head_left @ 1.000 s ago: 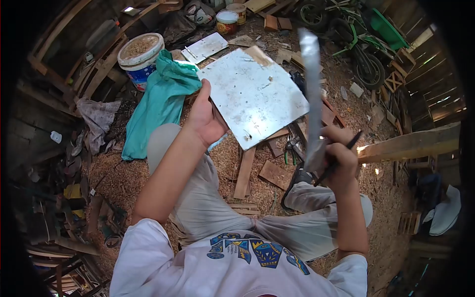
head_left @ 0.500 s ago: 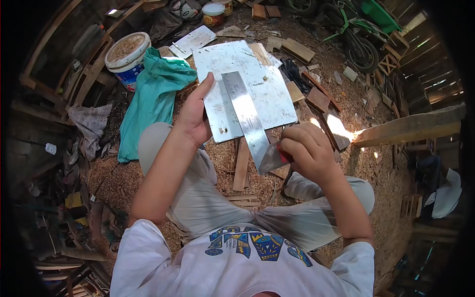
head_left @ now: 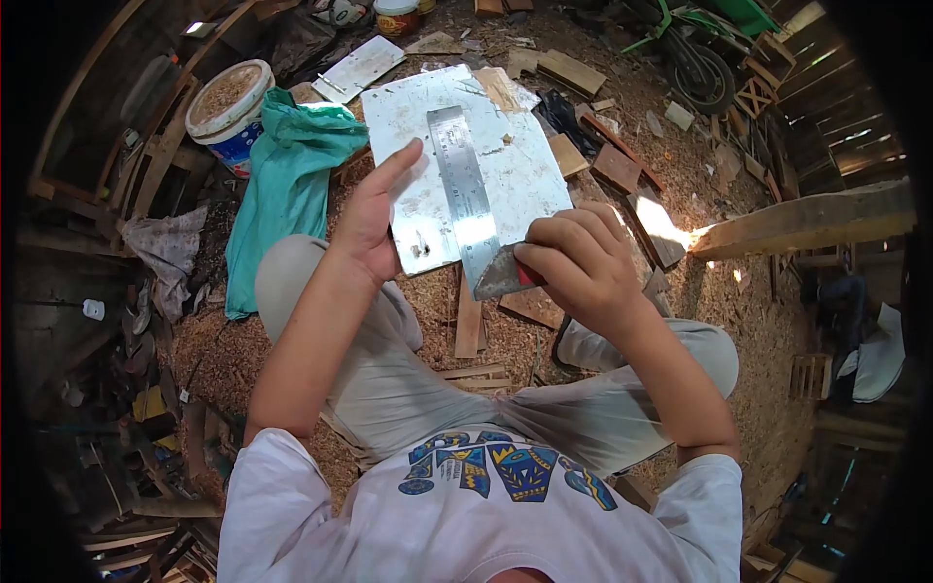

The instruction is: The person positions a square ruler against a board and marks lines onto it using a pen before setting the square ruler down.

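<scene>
A scuffed white board point(head_left: 408, 185) is held by its left edge in my left hand point(head_left: 369, 219), the thumb on its top face. My right hand point(head_left: 583, 257) grips the handle end of a metal try square point(head_left: 462, 185) near the board's lower right corner. The square's blade lies across the board's face, pointing up and slightly left. A bit of red shows at its handle beside my fingers. The dark pen seen in this hand earlier is hidden now.
A teal cloth point(head_left: 292, 185) hangs by a bucket of shavings point(head_left: 228, 102) at the left. Wood offcuts point(head_left: 617, 167) lie beyond the board. A wooden beam point(head_left: 807, 219) juts in from the right; a green motorbike point(head_left: 700, 73) stands at the upper right.
The metal square has swung down from upright beside the board onto its face. My right hand has moved left with it. The board has shifted left and turned slightly.
</scene>
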`<move>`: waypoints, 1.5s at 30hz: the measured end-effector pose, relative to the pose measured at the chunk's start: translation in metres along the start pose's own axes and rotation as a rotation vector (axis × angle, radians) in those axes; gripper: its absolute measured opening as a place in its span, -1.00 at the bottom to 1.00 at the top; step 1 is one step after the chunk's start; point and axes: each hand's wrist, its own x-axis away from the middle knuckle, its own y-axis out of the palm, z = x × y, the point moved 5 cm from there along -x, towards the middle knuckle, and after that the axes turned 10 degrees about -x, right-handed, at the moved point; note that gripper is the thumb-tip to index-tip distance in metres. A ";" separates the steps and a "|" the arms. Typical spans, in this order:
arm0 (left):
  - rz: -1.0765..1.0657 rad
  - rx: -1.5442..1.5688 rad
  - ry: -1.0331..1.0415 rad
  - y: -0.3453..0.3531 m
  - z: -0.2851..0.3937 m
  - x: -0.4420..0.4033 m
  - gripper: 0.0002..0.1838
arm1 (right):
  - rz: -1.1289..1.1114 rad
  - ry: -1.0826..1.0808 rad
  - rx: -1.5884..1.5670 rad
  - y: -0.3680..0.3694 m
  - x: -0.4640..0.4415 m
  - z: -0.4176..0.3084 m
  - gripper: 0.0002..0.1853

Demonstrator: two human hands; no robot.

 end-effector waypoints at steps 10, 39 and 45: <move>0.072 -0.162 -0.004 0.001 -0.010 0.003 -0.49 | 0.001 -0.103 -0.039 -0.006 0.004 -0.002 -0.78; 0.159 -0.304 0.051 -0.011 -0.006 0.008 -0.40 | -0.038 -0.078 -0.079 -0.002 0.004 -0.006 -0.57; 0.174 -0.346 0.061 -0.008 -0.004 0.011 -0.38 | -0.042 -0.084 -0.075 -0.002 0.003 -0.008 -0.58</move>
